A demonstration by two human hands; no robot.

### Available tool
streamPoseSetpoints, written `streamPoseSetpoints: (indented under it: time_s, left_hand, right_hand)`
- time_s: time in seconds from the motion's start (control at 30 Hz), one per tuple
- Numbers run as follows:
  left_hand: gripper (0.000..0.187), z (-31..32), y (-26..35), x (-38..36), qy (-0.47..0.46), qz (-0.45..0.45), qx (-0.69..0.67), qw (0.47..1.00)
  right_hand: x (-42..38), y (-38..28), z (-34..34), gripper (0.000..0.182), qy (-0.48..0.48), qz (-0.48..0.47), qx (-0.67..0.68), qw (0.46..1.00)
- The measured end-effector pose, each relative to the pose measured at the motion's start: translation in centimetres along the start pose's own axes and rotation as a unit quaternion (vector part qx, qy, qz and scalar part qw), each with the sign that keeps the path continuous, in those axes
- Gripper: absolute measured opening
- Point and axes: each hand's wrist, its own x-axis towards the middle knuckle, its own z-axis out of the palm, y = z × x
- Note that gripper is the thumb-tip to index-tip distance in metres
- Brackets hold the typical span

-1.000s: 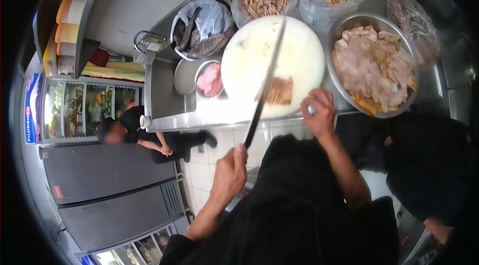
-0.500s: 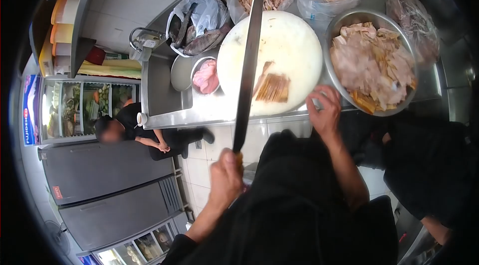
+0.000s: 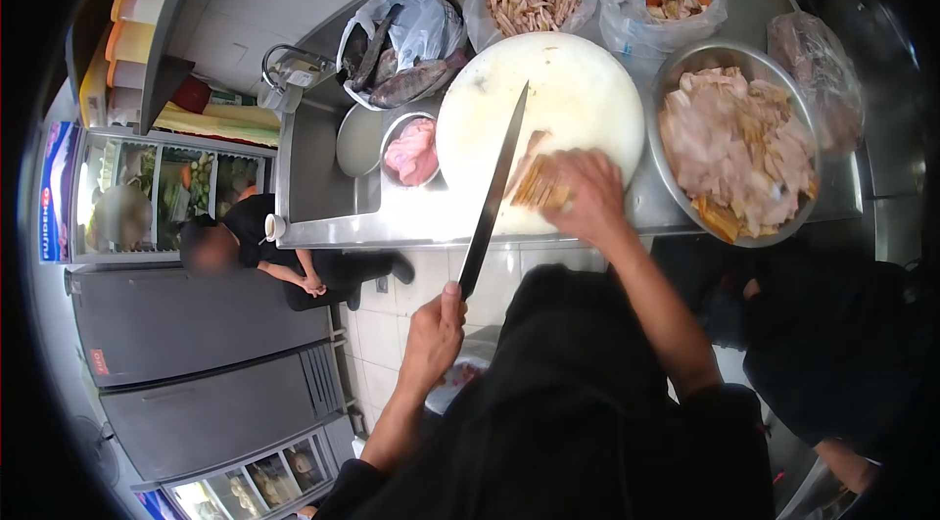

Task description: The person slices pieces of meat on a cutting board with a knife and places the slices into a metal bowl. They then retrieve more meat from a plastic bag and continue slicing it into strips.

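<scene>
My left hand (image 3: 431, 335) is closed round the handle of a long knife (image 3: 494, 192). The blade points up and away from me, over the left part of a round white cutting board (image 3: 587, 79). On the board lies a stack of thin brown meat slices (image 3: 537, 185), with a narrow strip beside it. My right hand (image 3: 590, 199) curls over the right end of the slices, fingers and thumb around them. Its fingertips are slightly blurred and partly hidden. Right of the board, a steel bowl (image 3: 663, 158) holds a heap of pale, flat meat pieces (image 3: 734, 133).
Behind the board stand bags of cut strips (image 3: 534, 3) and orange-brown pieces (image 3: 671, 3). At left are a bag with fish (image 3: 411, 81), a bowl of pink meat (image 3: 411, 150) and a sink (image 3: 318, 182). A person (image 3: 264, 236) sits left; another person's dark clothing (image 3: 822, 354) shows right.
My right hand has moved from the board's near right edge onto the slices. The knife has dropped lower, its tip now over the board instead of the bag behind it.
</scene>
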Motion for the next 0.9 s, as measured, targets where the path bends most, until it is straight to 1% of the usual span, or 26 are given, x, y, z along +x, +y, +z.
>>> streamPoseSetpoints:
  time_s: [0.03, 0.07, 0.17, 0.27, 0.37, 0.4, 0.5, 0.53, 0.63, 0.67, 0.77, 0.83, 0.9]
  left_hand:
    - [0.072, -0.1, -0.6, 0.2, 0.005, 0.000, -0.003, 1.000]
    - [0.072, -0.3, -1.0, 0.4, 0.002, -0.004, -0.006, 1.000]
    - [0.071, 0.0, -2.8, 0.9, 0.003, -0.018, -0.038, 0.999]
    - [0.071, 0.4, -4.0, 1.1, -0.006, -0.042, -0.082, 0.996]
    - [0.070, 0.9, -6.3, 1.8, 0.002, -0.028, -0.099, 0.995]
    - [0.070, 0.9, -6.7, 2.0, 0.001, -0.033, -0.107, 0.994]
    - [0.070, 0.9, -7.7, 2.4, -0.010, -0.048, -0.129, 0.990]
    - [0.070, 0.6, -7.8, 2.6, -0.018, -0.051, -0.134, 0.990]
    - [0.073, 0.3, -9.1, 3.7, -0.040, -0.045, -0.110, 0.992]
    - [0.074, 0.0, -9.2, 4.1, -0.052, -0.043, -0.101, 0.993]
    - [0.076, -0.8, -9.4, 5.1, -0.070, -0.015, -0.050, 0.996]
    - [0.077, -1.6, -9.2, 5.4, -0.082, -0.003, -0.026, 0.996]
    - [0.077, -2.3, -8.8, 5.5, -0.102, -0.003, -0.021, 0.995]
  right_hand:
    - [0.8, -0.6, 0.2, 0.056, -0.036, 0.001, -0.020, 0.999]
    - [1.3, -0.4, 1.2, 0.068, -0.087, -0.009, -0.046, 0.995]
    - [3.0, 0.2, 2.8, 0.062, -0.145, 0.000, -0.036, 0.989]
    - [4.3, 2.5, 4.7, 0.052, -0.121, -0.011, 0.003, 0.993]
    - [5.9, 1.3, 1.8, 0.045, -0.184, 0.037, 0.067, 0.980]
    - [6.0, 2.1, 1.9, 0.045, -0.183, 0.051, 0.121, 0.974]
    - [6.3, 3.0, 0.9, 0.047, -0.173, 0.072, 0.114, 0.976]
    - [6.3, 3.1, -0.2, 0.043, -0.224, 0.065, 0.059, 0.971]
    - [5.6, 1.6, -1.0, 0.037, -0.264, 0.053, 0.009, 0.963]
    - [6.0, 1.1, -0.5, 0.026, -0.274, 0.100, -0.024, 0.956]
    - [6.8, 0.8, -0.2, 0.027, -0.314, 0.139, -0.052, 0.938]
    - [6.3, -0.2, 0.4, 0.030, -0.284, 0.119, -0.042, 0.950]
    - [5.9, -0.7, 1.1, 0.034, -0.278, 0.130, -0.022, 0.952]
